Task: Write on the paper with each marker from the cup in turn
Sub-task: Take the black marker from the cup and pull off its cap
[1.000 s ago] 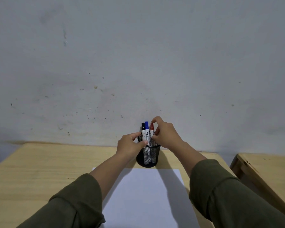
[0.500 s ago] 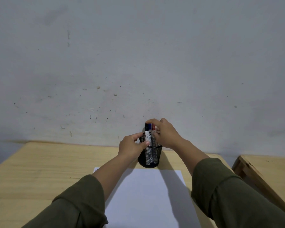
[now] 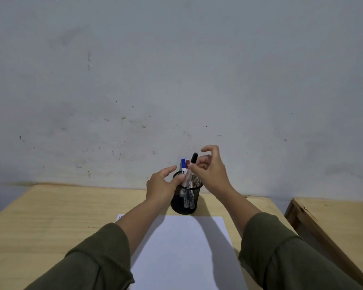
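Observation:
A black mesh cup (image 3: pixel 186 203) stands on the wooden table (image 3: pixel 50 216) just beyond a white sheet of paper (image 3: pixel 182 252). A blue-capped marker (image 3: pixel 183 166) and a red-capped marker (image 3: pixel 187 163) stand upright in it. My right hand (image 3: pixel 212 170) pinches a black-capped marker (image 3: pixel 192 164), tilted and partly raised, its lower end still inside the cup. My left hand (image 3: pixel 161 185) rests against the cup's left rim with thumb and fingers around it.
A grey, marked wall rises right behind the table. A second wooden table (image 3: pixel 333 222) stands to the right across a narrow gap. A small printed label (image 3: pixel 120 217) peeks out at the paper's far left corner.
My right hand has taken the black marker and drawn it upward and to the right, tilting it. My left hand still steadies the cup. The camera view shifted slightly.

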Demonstrator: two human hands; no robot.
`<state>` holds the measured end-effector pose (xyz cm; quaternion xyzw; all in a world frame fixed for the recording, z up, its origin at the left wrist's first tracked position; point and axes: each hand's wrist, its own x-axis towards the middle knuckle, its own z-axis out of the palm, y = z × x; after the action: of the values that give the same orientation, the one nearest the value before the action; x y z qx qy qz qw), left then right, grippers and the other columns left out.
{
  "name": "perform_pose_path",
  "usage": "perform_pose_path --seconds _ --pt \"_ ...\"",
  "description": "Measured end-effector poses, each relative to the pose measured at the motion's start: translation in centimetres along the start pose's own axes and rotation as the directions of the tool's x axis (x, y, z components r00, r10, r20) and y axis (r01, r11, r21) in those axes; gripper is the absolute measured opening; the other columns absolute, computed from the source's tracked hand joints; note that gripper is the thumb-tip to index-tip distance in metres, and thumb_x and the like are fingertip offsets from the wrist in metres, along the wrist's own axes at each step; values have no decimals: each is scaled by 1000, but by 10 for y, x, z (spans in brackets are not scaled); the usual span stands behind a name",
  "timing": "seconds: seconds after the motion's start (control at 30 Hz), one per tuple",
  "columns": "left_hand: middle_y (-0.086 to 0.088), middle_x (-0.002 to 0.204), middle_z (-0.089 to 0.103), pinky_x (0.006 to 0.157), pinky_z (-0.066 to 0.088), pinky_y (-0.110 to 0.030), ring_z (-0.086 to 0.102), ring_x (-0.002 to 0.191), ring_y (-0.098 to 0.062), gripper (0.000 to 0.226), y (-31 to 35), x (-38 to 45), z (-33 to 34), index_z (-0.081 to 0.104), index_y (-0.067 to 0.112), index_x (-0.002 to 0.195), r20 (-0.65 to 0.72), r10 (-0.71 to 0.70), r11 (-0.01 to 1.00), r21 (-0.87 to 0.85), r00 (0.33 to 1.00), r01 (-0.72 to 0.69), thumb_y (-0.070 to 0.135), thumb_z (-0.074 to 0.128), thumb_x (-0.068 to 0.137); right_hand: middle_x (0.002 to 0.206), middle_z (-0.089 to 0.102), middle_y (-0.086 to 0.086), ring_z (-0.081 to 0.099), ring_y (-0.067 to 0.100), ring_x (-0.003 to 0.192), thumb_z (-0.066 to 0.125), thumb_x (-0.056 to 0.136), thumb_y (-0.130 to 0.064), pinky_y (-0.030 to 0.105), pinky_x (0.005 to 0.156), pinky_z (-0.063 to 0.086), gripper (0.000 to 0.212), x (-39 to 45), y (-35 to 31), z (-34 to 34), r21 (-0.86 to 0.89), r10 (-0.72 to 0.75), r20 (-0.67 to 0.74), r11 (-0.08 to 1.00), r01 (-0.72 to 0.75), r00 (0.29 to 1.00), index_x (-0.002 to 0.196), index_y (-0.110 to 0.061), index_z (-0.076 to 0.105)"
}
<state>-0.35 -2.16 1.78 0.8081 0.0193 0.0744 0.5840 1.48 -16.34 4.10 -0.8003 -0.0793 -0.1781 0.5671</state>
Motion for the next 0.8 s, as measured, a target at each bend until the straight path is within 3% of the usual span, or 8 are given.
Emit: perform_pose_path --seconds 0.17,0.3,0.43,0.5,0.6,0.7,0.8 --pt "7 121 65 103 39 -27 55 120 -11 30 35 -12 -18 64 27 117 -95 135 980 -136 986 -147 32 59 88 89 59 9 70 26 82 69 78 -7 35 83 55 46 -5 -48 -17 272 -45 -128 959 79 991 106 -26 37" --pt "11 117 64 99 42 -23 56 115 -6 29 62 -34 -32 62 25 120 -10 212 937 -284 977 -206 27 54 92 84 67 14 68 15 71 64 83 -3 20 70 55 41 -44 -78 -17 378 -49 -8 925 48 999 110 -15 36" --pt "12 100 69 69 48 -5 65 85 8 29 73 -65 -44 59 25 121 141 248 912 -368 958 -182 16 51 94 86 72 10 68 9 70 67 83 -8 18 64 51 36 -84 -84 -16 384 26 91 922 -59 995 108 -14 42" --pt "11 94 70 70 47 -9 66 87 1 23 72 -80 -49 63 27 111 153 215 916 -373 965 -146 18 57 90 84 74 7 69 15 75 67 84 -12 25 70 53 32 -100 -85 -20 385 73 150 914 -126 986 108 -17 47" --pt "7 93 70 88 42 -23 61 94 -7 17 65 -99 -57 65 26 100 82 107 893 -446 991 -59 23 66 84 88 73 9 67 26 75 62 88 -17 30 71 54 32 -121 -87 -26 433 106 286 872 -227 952 118 -18 51" --pt "3 103 69 85 40 -25 58 102 -10 11 54 -116 -65 65 27 90 9 -28 841 -540 1000 28 30 69 81 97 66 17 61 26 72 59 90 -22 30 70 53 37 -143 -90 -31 494 87 398 819 -293 913 126 -14 53" --pt "4 100 70 95 38 -29 60 106 -9 13 44 -128 -69 63 29 80 -26 -138 790 -606 990 94 38 72 77 100 64 18 59 24 75 61 82 -30 30 75 53 52 -162 -91 -30 577 46 458 744 -336 888 130 -11 51"
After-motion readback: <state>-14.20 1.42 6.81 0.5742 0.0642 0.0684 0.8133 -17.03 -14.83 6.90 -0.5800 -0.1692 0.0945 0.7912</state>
